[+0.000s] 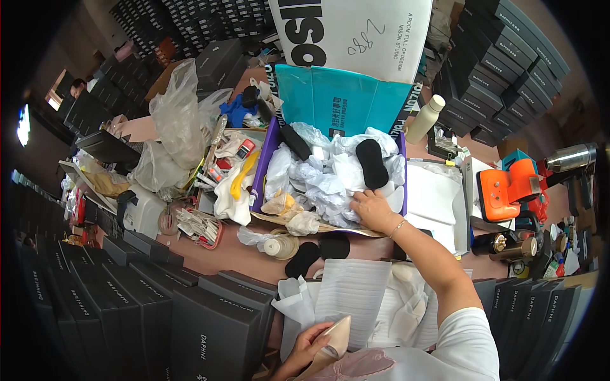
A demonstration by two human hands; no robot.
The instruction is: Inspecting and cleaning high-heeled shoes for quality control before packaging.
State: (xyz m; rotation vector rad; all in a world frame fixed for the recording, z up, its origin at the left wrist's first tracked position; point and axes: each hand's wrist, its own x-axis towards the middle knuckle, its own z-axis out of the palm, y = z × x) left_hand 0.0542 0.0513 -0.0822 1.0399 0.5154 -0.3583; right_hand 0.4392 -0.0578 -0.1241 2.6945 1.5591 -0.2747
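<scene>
Head view: right hand [372, 209] reaches out, fingers gripping crumpled white paper [330, 187]; left hand [311, 346] clasps beige shoe [333, 340].

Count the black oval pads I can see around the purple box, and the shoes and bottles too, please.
Black oval pads: 4, two in the purple box at and, two on the table at and
Beige shoe, in the left hand: 1
Cream bottle: 1
Total: 6

A reddish-brown tabletop [222, 251] carries a purple-walled box [262, 166] of crumpled white paper, two black insoles [318, 253] before it, a tape roll [281, 245], a cream bottle [424, 119], an orange device [508, 185] and black shoe boxes [210, 317] along the near edge.
</scene>
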